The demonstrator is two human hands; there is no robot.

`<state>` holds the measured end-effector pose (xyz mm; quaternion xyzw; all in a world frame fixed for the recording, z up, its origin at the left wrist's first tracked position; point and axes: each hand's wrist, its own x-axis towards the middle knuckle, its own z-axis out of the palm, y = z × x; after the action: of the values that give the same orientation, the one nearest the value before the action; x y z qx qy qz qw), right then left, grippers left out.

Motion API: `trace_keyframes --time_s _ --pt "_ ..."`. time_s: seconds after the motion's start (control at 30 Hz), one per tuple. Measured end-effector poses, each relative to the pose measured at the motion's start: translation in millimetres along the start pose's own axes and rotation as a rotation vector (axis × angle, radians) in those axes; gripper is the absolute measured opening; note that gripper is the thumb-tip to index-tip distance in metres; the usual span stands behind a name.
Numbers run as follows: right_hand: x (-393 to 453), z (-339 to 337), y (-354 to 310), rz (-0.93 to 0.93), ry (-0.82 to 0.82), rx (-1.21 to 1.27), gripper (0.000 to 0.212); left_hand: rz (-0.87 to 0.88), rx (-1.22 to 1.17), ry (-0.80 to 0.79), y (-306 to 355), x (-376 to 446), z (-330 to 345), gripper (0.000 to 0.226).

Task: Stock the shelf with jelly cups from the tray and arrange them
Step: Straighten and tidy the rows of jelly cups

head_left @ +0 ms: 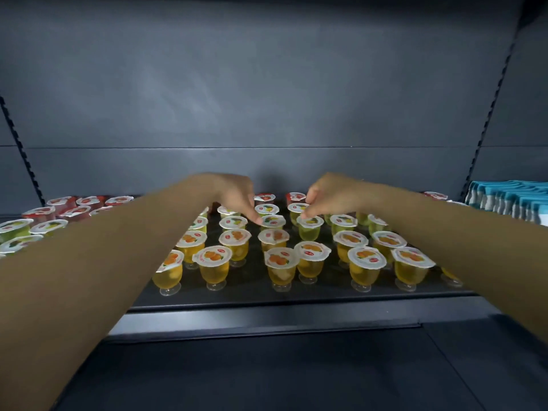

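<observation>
**Reaching into the middle rows of jelly cups**

Reaching over the front rows, our left hand [234, 194] and right hand [329, 194] meet near the middle of the shelf [267, 301]. Left fingers [255, 220] curl down onto the lid rim of one green cup [272, 222]; right fingers [305, 214] curl onto the lid of the neighbouring green cup [310, 229]. Whether either hand truly pinches its lid we cannot tell, as the fingertips are blurred.

We count about eleven orange cups [213, 268] in the two front rows, with one more half hidden behind the right forearm. Behind them stand green cups in roughly three rows; arms hide several, so we give no firm count. Red cups [74, 210] fill the back left, about seven showing, and three more red ones peek out at the rear behind the hands and far right. A stack of blue-and-white packets [510, 200] sits at the right end, beyond the upright.

Every cup stands upright on its small foot, lid up, long axis vertical. Lid tabs point in mixed directions.

Between the front row and the shelf's front lip runs a bare dark strip. Gaps between columns are narrow; two front orange cups touch at their lids. Above the cups, the back panel [267, 99] rises high, leaving open room overhead.
</observation>
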<state>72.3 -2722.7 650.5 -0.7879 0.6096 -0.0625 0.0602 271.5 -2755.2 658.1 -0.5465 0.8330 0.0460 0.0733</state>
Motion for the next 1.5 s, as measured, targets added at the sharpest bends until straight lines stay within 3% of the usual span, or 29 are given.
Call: trace_keyframes --time_s 0.13,0.3,0.5,0.63,1.07,1.23,1.5 --pt "-45.0 -38.4 45.8 0.059 -0.028 -0.134 0.055 0.029 -0.003 0.019 54.2 -7.4 -26.9 0.061" --pt "-93.3 -66.2 98.9 0.066 -0.022 -0.195 0.052 0.014 0.013 0.034 123.9 -12.7 -38.4 0.068" --pt "-118.5 -67.4 128.6 0.0 -0.015 -0.084 0.059 -0.011 -0.067 0.077 171.9 -14.0 -20.9 0.062" --pt "-114.8 -51.4 134.5 -0.015 0.001 0.085 0.054 -0.007 -0.235 0.144 173.5 -5.9 -8.1 0.055" --pt "-53.7 11.4 140.8 0.144 -0.084 0.402 0.054 -0.031 -0.341 0.036 150.5 71.4 38.6 0.044" --pt "-46.1 20.1 143.5 0.126 -0.129 0.413 0.04 -0.014 -0.369 0.02 150.3 80.1 42.6 0.039" --pt "-40.7 22.9 147.8 0.12 -0.107 0.411 0.038 -0.032 -0.376 0.034 155.4 83.9 43.9 0.04"
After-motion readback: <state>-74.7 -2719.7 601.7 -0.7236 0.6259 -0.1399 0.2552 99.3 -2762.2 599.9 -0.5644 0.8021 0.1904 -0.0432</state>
